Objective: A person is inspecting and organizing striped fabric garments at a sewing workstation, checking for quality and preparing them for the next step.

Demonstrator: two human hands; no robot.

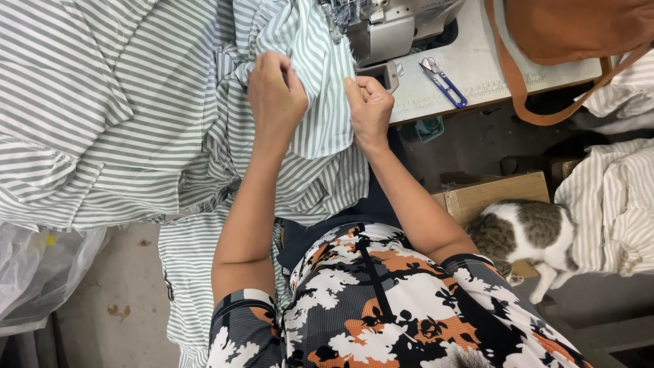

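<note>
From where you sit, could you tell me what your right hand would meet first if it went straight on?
Probably the sewing machine: the right hand, fisted on the striped cloth, points up toward it, though depth is unclear.

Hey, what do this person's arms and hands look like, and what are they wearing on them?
Both arms are bare from short sleeves down. The sleeves are patterned in black, white and orange. The left hand and right hand wear no gloves; no watch or bracelet shows on either wrist.
</note>
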